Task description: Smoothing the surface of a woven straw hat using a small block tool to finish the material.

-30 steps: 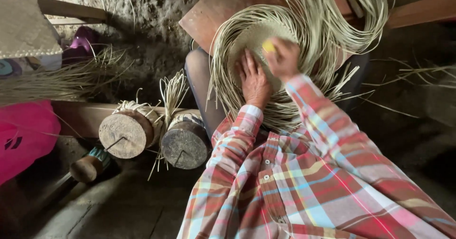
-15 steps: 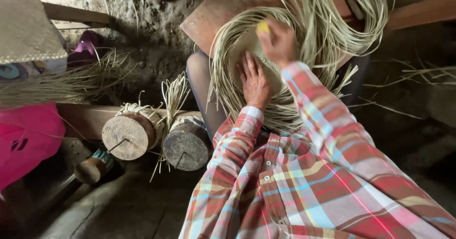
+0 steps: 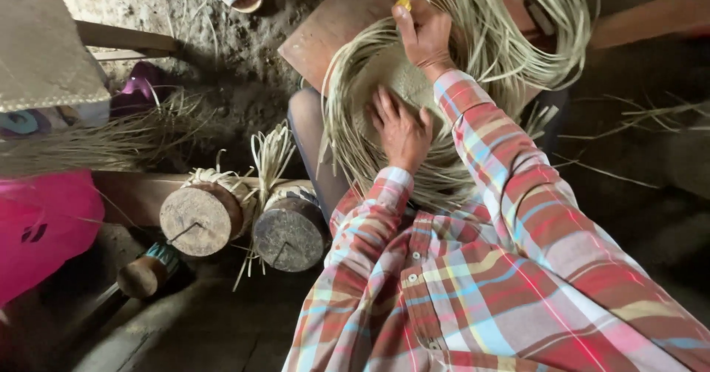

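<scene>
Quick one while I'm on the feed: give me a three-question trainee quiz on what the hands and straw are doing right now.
1. True or false: the left hand lies flat on the woven straw disc.
2. What does the right hand grip? A) small yellow object B) scissors C) sandal
3. How many round wooden blocks stand to the left of the person's knee?

Key:
1. True.
2. A, the small yellow object, at the far edge of the straw disc among loose straw strands.
3. Two: a lighter wooden block and a darker wooden block.
</scene>
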